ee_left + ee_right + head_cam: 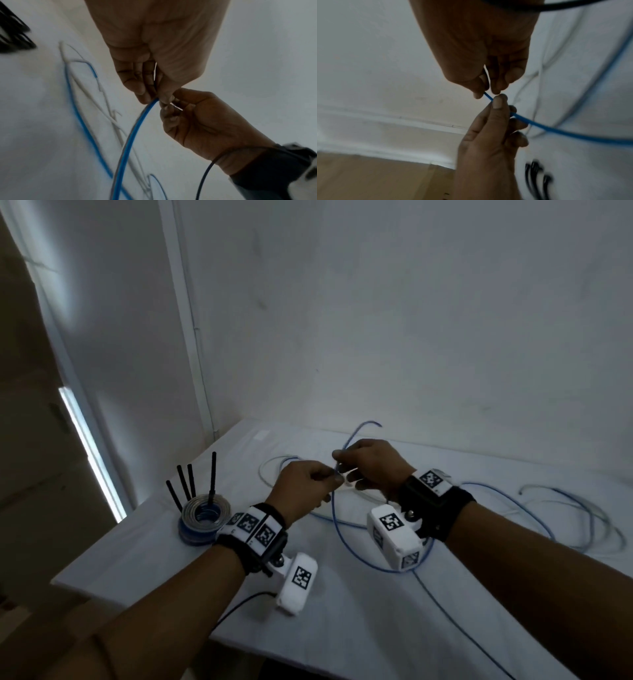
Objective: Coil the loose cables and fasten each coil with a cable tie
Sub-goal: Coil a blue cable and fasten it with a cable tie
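Head-camera view: two hands meet above a white tabletop (342,611), each pinching the same blue cable (337,529) near its free end. The left hand (303,491) curls finger and thumb round the cable, and the right hand (371,465) pinches it just beyond, fingertips almost touching the left's — the short tail of the cable arcs up and away past the right knuckles. From the pinch the blue line drops to the tabletop, sweeps a wide loop under the right wrist and runs off toward the near edge. Further loose cables, pale grey and blue, lie in slack loops behind the hands and in a tangle (565,508) to the right. At the left edge of the tabletop stands a finished stack of coiled cable (202,517) with black cable ties (191,482) sticking up from its middle. The wrist views confirm both pinches; a thin pale strip glimpsed between the right fingers cannot be identified. By the look of it, coiling of this blue cable is only starting, the end held as the anchor for the first turn. The next move likely calls for one hand to keep that end fixed while the other draws slack up into even loops — without snagging the neighbouring cables.
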